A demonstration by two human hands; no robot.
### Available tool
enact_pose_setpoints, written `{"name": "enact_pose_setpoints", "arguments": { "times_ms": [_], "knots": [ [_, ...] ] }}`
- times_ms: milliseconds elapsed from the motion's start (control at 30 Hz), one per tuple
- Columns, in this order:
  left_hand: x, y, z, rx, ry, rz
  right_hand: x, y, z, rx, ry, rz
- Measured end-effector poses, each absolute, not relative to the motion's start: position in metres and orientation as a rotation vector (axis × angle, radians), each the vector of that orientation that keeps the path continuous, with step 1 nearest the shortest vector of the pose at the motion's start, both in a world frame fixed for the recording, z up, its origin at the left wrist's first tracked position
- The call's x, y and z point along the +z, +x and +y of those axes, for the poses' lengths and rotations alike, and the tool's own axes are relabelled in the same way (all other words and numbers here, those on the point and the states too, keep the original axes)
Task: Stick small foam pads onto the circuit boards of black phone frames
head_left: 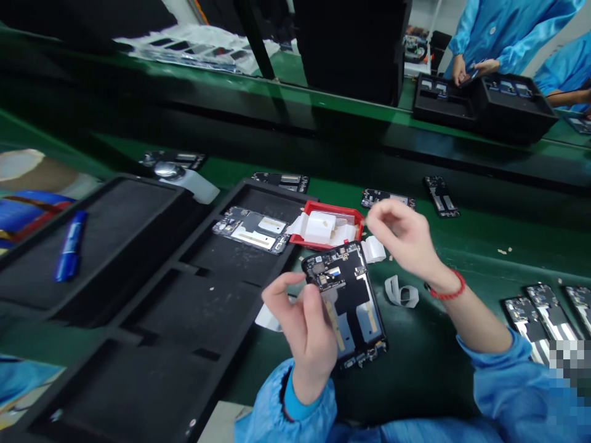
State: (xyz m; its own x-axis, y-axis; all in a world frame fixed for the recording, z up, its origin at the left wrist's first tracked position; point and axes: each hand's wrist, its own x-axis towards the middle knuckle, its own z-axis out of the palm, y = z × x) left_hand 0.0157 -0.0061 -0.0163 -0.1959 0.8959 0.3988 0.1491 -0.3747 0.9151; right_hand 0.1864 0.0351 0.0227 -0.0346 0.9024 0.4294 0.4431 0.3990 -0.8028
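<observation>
Left hand (305, 329) holds opened phone (354, 295) (print illegible); right hand (409, 241) near.

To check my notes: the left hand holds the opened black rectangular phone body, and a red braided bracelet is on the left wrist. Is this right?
Not quite: the red braided bracelet is on the wrist of the right hand, as the head view shows. The left hand holds the opened black phone body.

phone (357, 301) partly hidden by left hand (307, 326), co-worker (501, 31) cut off above, marker (71, 246) lettering blurred
</observation>
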Motion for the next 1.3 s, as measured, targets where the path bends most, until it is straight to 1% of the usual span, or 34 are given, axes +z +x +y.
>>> {"name": "enact_pose_setpoints", "arguments": {
  "times_ms": [100,233,367,533,600,667,800,1300],
  "knots": [
    [-0.013,0.012,-0.006,1.516,1.32,1.199,0.009,0.183,0.085,0.605,-1.312,-1.956],
    [-0.003,0.012,-0.01,1.363,1.246,1.162,-0.006,0.179,0.112,0.557,-1.316,-2.069],
    [0.003,0.015,-0.013,1.39,1.245,1.161,0.005,0.193,0.084,0.444,-1.313,-2.015],
    [0.006,0.023,-0.014,1.48,1.301,1.184,0.038,0.19,0.01,0.203,-1.254,-1.55],
    [0.006,0.027,-0.015,1.531,1.33,1.177,0.045,0.179,-0.015,0.252,-1.265,-1.454],
    [0.006,0.029,-0.017,1.568,1.354,1.165,0.047,0.168,-0.031,0.368,-1.286,-1.44],
    [0.006,0.032,-0.021,1.6,1.404,1.189,0.048,0.157,-0.04,0.551,-1.276,-1.434],
    [0.01,0.037,-0.029,1.682,1.439,1.201,0.043,0.148,-0.04,0.512,-1.293,-1.353]
  ]
}}
